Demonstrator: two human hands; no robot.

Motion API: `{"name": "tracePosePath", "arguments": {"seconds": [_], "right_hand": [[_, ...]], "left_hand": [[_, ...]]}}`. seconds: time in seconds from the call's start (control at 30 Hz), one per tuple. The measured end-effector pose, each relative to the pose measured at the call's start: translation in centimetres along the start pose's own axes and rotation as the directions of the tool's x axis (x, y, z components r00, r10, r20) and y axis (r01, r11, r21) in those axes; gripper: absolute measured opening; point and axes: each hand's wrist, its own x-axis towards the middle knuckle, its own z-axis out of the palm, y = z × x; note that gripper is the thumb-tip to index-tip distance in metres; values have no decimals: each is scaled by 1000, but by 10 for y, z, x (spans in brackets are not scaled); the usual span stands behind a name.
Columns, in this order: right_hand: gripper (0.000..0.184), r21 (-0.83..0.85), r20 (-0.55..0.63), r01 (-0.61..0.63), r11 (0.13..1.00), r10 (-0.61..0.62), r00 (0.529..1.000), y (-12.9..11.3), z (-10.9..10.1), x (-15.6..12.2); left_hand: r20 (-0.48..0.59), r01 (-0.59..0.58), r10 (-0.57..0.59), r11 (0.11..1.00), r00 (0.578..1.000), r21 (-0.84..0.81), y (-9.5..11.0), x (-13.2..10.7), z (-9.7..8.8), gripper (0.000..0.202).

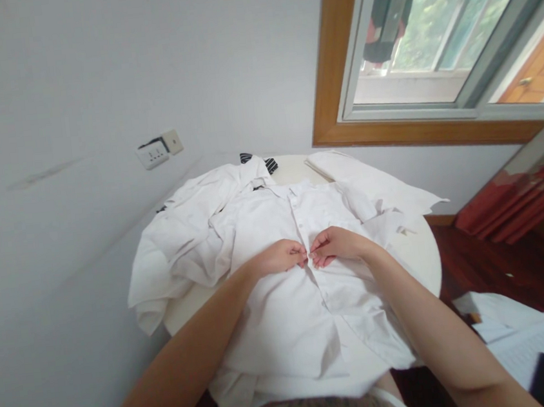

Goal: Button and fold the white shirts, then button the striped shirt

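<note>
A white button-up shirt [283,306] lies spread face up on a small round white table [423,252], its collar toward the wall. My left hand [280,256] and my right hand [335,245] meet at the shirt's front placket near mid-chest. Both hands are closed in a pinch on the placket edges, fingertips almost touching each other. A small button shows just above them on the placket [300,226]. The shirt's hem hangs over the table's near edge toward my lap.
More white garments [183,239] are heaped on the table's left side. Folded white cloth [371,180] lies at the right rear, a black-and-white striped item [267,162] at the back. A wall socket [153,154] and window [434,37] are behind. Papers [523,332] lie at lower right.
</note>
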Motion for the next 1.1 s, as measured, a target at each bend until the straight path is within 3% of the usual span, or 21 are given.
{"name": "tracePosePath", "arguments": {"seconds": [0.37,0.53,0.67,1.1], "right_hand": [[9,-164,-95,25,986,-41,995,6,7,8],[8,-282,-89,106,953,-136,987,8,9,7],[10,-370,-64,122,921,-156,986,6,10,4],[22,-176,-1,103,979,-104,995,0,3,2]], "left_hand": [[-30,20,-19,999,999,35,0,1,0,22],[-59,73,-69,995,996,61,1,0,0,34],[-76,35,-28,995,997,92,-2,3,0,42],[-127,3,-2,1000,992,5,-8,6,0,41]]}}
